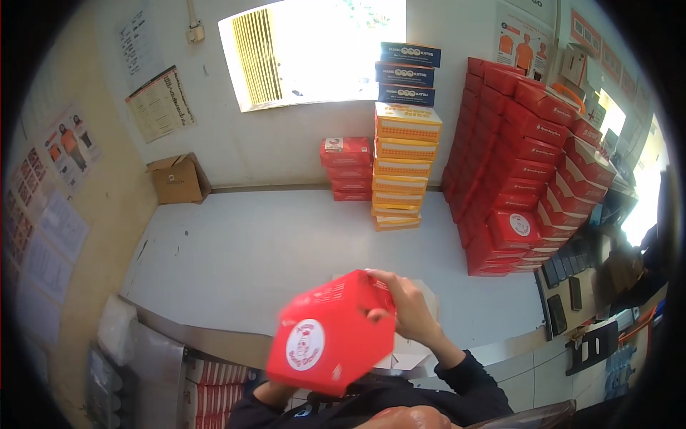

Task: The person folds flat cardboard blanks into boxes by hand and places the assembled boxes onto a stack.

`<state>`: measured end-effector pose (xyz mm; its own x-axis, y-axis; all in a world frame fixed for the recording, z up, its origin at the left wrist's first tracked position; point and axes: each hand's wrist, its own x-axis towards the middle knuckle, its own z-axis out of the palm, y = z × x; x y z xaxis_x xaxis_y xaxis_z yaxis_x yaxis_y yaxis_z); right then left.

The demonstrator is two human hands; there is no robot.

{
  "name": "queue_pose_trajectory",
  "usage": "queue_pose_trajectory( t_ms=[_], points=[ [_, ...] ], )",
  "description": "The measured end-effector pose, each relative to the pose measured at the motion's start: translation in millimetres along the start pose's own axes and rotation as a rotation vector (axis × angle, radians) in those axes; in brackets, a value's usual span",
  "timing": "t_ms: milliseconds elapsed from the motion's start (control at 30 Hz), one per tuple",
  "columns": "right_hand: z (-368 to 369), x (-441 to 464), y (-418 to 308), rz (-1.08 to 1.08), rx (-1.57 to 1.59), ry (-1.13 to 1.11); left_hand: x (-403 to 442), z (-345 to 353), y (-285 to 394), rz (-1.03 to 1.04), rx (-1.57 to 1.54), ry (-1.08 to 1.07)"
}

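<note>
Red box (346, 332), contents hidden, right fingers (390, 279) gripping

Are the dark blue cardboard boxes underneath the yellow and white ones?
No, the dark blue cardboard boxes top the yellow and white cardboard boxes.

Pale table (236, 250) under red stacks (525, 150), yellow boxes (404, 169), brown carton (177, 181)

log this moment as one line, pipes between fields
right hand: gripping red box | left wrist: visible, fingers hidden behind box | pale table: yellow boxes stacked toward back
</note>
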<state>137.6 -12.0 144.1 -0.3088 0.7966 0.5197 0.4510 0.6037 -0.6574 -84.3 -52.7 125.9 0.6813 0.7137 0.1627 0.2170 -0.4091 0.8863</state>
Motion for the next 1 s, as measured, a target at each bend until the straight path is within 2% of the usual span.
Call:
queue_pose_trajectory(
  t_ms=[33, 100, 133, 167, 200, 233, 267, 300, 333, 400, 433, 467, 500, 533, 567, 600, 667, 700, 733, 767, 800, 833, 867, 933, 967, 1000],
  points=[
    [2.6, -8.1, 15.8, 0.127, -0.062, -0.067, -1.1, 0.3, -6.9, -0.019, 0.098, 0.002],
    [-1.7, -30.4, 70.0, 0.392, 0.487, -0.036, -2.4, 7.5, -31.9, -0.055, 0.328, -0.019],
    [-11.0, -42.7, 94.1, 0.564, 0.555, -0.015, -5.3, 7.4, -46.2, 0.053, 0.569, -0.116],
    [-17.0, -54.0, 113.3, 0.743, 0.626, 0.009, -5.8, 10.5, -42.8, 0.146, 0.866, -0.056],
    [-15.8, -64.0, 133.5, 0.75, 0.629, 0.009, -6.9, 14.5, -38.4, 0.238, 1.159, 0.001],
    [-11.2, -75.1, 152.1, 0.75, 0.407, -0.152, -7.5, 17.8, -39.2, 0.234, 1.153, -0.011],
    [-5.5, -85.9, 158.5, 0.745, 0.188, -0.313, -9.4, 21.6, -40.9, 0.174, 0.935, 0.001],
    [-0.6, -84.8, 153.5, 0.933, 0.158, -0.263, -12.0, 24.8, -41.7, 0.111, 0.716, 0.015],
    [12.5, -91.1, 149.7, 0.942, 0.157, -0.265, -10.6, 24.5, -31.8, 0.109, 0.708, 0.01],
    [37.3, -98.6, 145.0, 0.541, 0.514, 0.051, -0.2, 24.1, -6.1, 0.008, 0.823, 0.128],
    [36.2, -89.8, 113.3, 0.556, 0.518, 0.046, 6.6, 23.8, 4.7, -0.094, 0.821, 0.052],
    [25.5, -73.6, 60.5, 0.455, 0.651, -0.17, 11.8, 21.4, 6.2, -0.113, 0.816, 0.031],
    [18.3, -63.1, 30.3, 0.337, 0.783, -0.38, 17.1, 18.2, 2.8, -0.044, 0.631, -0.096],
    [16.7, -62.1, 28.9, 0.288, 0.978, -0.225, 19.7, 15.6, -3.6, 0.029, 0.447, -0.212],
    [10.3, -59.6, 37.0, 0.069, 1.166, -0.172, 12.8, 18.6, -13.8, -0.16, 0.081, -0.301],
    [3.0, -55.8, 45.1, -0.158, 1.338, -0.117, 12.6, 15.1, -7.0, -0.161, 0.085, -0.303],
    [-18.6, -44.0, 19.0, -0.162, 1.237, -0.146, 16.6, 8.4, 16.0, -0.406, -0.405, -0.407],
    [-20.7, -38.1, 6.8, -0.206, 0.695, -0.133, 21.7, 7.0, 19.8, -0.478, -0.36, -0.425],
    [-19.4, -33.4, 0.2, -0.236, 0.155, -0.114, 24.1, 12.5, 10.2, -0.374, -0.264, -0.306],
    [-16.6, -30.7, -0.9, -0.204, -0.014, -0.212, 25.4, 14.9, 3.9, -0.364, -0.235, -0.221],
    [-14.1, -26.3, -4.7, -0.199, -0.011, -0.211, 27.2, 16.0, 0.4, -0.356, -0.203, -0.137],
    [-13.3, -19.4, -9.5, -0.315, 0.03, -0.203, 28.6, 24.3, -4.1, -0.295, -0.343, -0.01],
    [-15.3, -12.9, -12.9, -0.434, 0.069, -0.198, 31.5, 26.9, -5.6, -0.291, -0.341, -0.009],
    [-19.4, -8.8, -12.9, -0.425, 0.05, -0.232, 37.9, 28.9, -0.2, -0.081, -0.394, 0.051],
    [-19.5, -9.5, -8.4, -0.382, -0.005, -0.15, 40.3, 32.4, 6.8, -0.115, -0.271, 0.135],
    [-19.7, -10.7, -2.7, -0.34, -0.062, -0.069, 40.3, 33.5, 4.0, -0.115, -0.275, 0.14]
  ],
)
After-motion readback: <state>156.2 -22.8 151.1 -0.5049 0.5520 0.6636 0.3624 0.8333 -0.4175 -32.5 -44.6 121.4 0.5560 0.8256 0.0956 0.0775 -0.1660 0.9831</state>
